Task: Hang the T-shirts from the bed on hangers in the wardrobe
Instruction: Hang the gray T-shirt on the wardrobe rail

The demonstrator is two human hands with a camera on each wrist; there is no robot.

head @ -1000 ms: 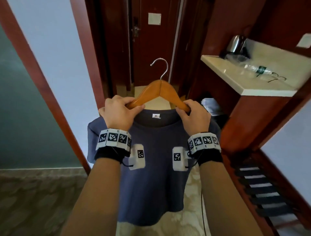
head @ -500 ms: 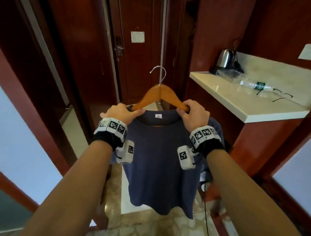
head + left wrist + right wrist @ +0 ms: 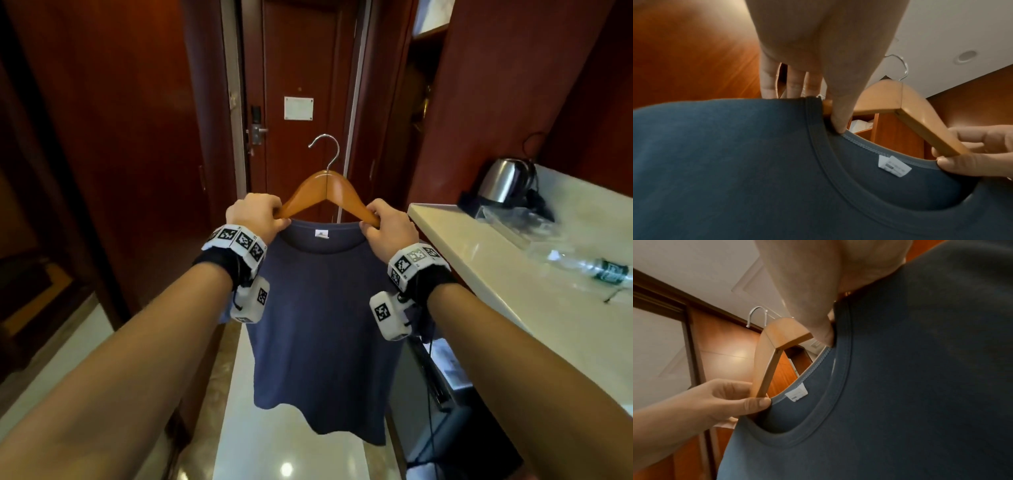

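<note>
From the head view, the person holds a navy T-shirt (image 3: 318,325) out in front on a wooden hanger (image 3: 327,192), its metal hook upright at 12 o'clock. The left hand (image 3: 255,216) grips the hanger's left arm at the collar, at about 10 o'clock from the shirt's middle; the right hand (image 3: 390,229) grips the right arm at 2 o'clock. A dark wooden door (image 3: 298,102) stands beyond the hook. At 3 o'clock a pale counter (image 3: 513,291) carries a steel kettle (image 3: 503,180) and a plastic bottle (image 3: 596,269).

The left wrist view shows the left hand's thumb (image 3: 842,113) pressed over hanger and collar, fingers curled behind the fabric.

In the right wrist view the right thumb (image 3: 822,331) pins the collar against the hanger, with the left hand at 8 o'clock pinching the other arm.
</note>
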